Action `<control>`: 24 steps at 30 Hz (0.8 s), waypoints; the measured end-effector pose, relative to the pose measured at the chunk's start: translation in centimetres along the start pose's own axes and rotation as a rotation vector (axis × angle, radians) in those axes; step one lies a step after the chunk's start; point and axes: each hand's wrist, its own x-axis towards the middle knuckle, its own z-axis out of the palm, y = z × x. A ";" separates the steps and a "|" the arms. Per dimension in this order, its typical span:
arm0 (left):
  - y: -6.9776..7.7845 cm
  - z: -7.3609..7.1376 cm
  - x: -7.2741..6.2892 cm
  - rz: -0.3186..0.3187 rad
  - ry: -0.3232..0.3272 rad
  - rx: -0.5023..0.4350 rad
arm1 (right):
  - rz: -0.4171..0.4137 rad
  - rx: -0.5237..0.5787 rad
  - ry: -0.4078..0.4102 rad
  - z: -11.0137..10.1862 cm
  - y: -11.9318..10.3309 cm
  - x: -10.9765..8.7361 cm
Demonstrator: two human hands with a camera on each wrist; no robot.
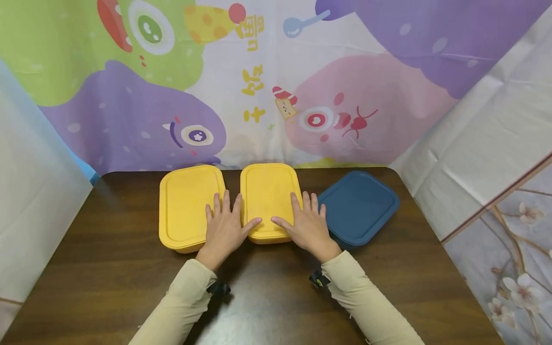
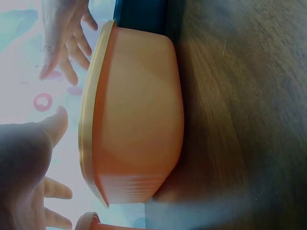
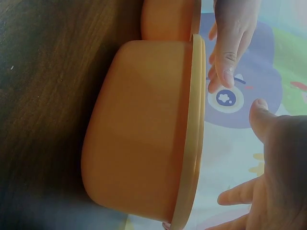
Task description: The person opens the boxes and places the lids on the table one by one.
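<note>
Two lidded yellow boxes stand side by side on the table, the left one [image 1: 185, 206] and the middle one [image 1: 269, 191]. My left hand [image 1: 225, 229] has its fingers spread and hovers over the gap between them, thumb pointing at the middle lid. Fingers spread too, my right hand [image 1: 309, 225] is over the right edge of the middle box, near the blue lidded box [image 1: 362, 206]. Both wrist views show the middle box [image 2: 139, 100] from its front side, with daylight between its lid [image 3: 192, 143] and the hands. Neither hand holds anything.
The dark wooden table [image 1: 267, 297] reaches back to a cartoon-printed curtain [image 1: 267, 139]. Pale cloth [image 1: 465, 158] hangs along the right side and a white sheet [image 1: 39, 201] along the left. A dark wrist strap mount [image 1: 219, 288] sits on the left sleeve.
</note>
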 end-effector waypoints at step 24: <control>-1.1 -0.8 0.0 -0.020 0.023 -0.012 | -0.052 0.022 0.007 -0.1 -1.0 0.4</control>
